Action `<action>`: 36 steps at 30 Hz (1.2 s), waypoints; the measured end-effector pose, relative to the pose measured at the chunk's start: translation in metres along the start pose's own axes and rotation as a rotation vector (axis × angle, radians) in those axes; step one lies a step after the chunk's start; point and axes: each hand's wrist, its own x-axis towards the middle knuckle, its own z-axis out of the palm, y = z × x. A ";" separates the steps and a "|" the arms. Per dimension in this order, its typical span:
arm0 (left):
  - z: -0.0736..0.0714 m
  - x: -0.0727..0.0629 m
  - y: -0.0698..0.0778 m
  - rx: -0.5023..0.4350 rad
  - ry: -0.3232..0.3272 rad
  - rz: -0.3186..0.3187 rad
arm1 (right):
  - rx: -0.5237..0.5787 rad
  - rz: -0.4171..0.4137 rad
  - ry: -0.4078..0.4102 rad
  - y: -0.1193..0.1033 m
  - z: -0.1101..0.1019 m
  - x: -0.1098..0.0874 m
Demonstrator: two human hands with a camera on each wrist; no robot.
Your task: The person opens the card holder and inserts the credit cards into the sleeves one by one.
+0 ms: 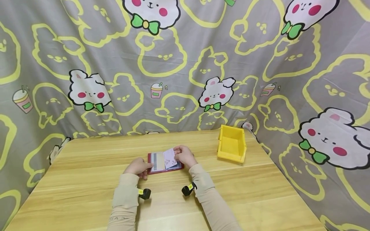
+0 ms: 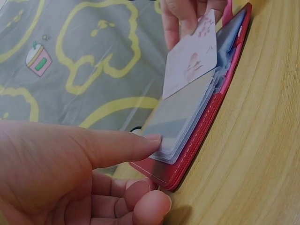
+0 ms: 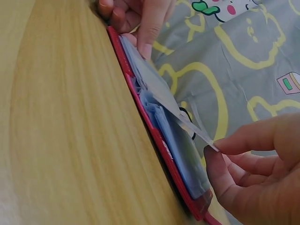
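Note:
A red card holder [image 1: 149, 159] lies spread out on the table, its clear plastic sleeves [image 2: 180, 122] facing up. My left hand [image 1: 138, 166] holds its left edge, with the thumb [image 2: 140, 145] on the sleeves and the fingers low beside the cover's corner. Between the thumb and forefinger of my right hand [image 1: 185, 156] is a pale pinkish card [image 1: 170, 158] with a faint printed drawing. Seen from the right wrist, the card [image 3: 199, 133] slants up from the middle of the holder, and its lower edge meets the sleeves. Whether that edge is inside a sleeve I cannot tell.
A yellow open-topped plastic bin [image 1: 232, 146] stands at the back right of the wooden table [image 1: 86, 179]. Behind and beside the table hangs a grey curtain [image 1: 179, 64] with cartoon rabbits. Each wrist wears a small black camera [image 1: 145, 193].

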 end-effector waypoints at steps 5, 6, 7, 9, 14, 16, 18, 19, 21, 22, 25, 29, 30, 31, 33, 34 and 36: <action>0.000 -0.003 0.001 -0.018 -0.001 0.001 | 0.041 0.018 -0.003 -0.001 0.001 -0.003; 0.000 -0.002 0.000 -0.020 -0.001 -0.001 | 0.045 0.018 -0.004 -0.001 0.001 -0.003; 0.001 -0.003 0.000 -0.019 -0.001 0.000 | 0.049 0.022 -0.005 0.000 0.001 -0.003; 0.001 -0.003 -0.001 -0.025 0.001 -0.003 | 0.053 0.027 -0.004 0.000 0.002 -0.003; 0.001 -0.002 -0.001 -0.027 0.002 -0.006 | 0.050 0.023 -0.008 0.000 0.003 -0.004; 0.001 -0.002 -0.001 -0.025 0.001 -0.004 | 0.048 0.018 -0.013 0.000 0.004 -0.005; 0.001 -0.003 -0.001 -0.024 0.002 0.000 | 0.046 0.016 -0.017 -0.001 0.005 -0.005; 0.000 -0.003 -0.001 -0.027 0.002 0.000 | 0.040 0.009 -0.017 -0.001 0.005 -0.006; 0.000 -0.004 0.000 -0.025 0.004 0.005 | 0.032 0.005 -0.014 -0.001 0.007 -0.006; 0.000 -0.004 0.000 -0.023 0.005 0.010 | 0.029 0.006 -0.011 -0.001 0.007 -0.006; 0.000 -0.004 0.001 -0.023 0.006 0.012 | 0.018 0.012 -0.003 -0.002 0.008 -0.007; 0.000 -0.004 0.000 -0.026 0.004 0.013 | 0.013 0.018 0.002 -0.003 0.008 -0.008; 0.000 -0.004 0.000 -0.027 0.004 0.012 | 0.012 0.018 0.002 -0.003 0.007 -0.008; 0.000 -0.004 0.000 -0.027 0.005 0.013 | 0.014 0.020 0.004 -0.003 0.007 -0.008; 0.000 -0.004 0.000 -0.026 0.004 0.015 | 0.026 0.025 0.009 -0.002 0.006 -0.007; 0.000 -0.004 0.000 -0.026 0.004 0.015 | 0.031 0.026 0.011 -0.002 0.005 -0.007; 0.000 -0.004 0.000 -0.022 0.005 0.016 | 0.043 0.033 0.015 -0.002 0.003 -0.007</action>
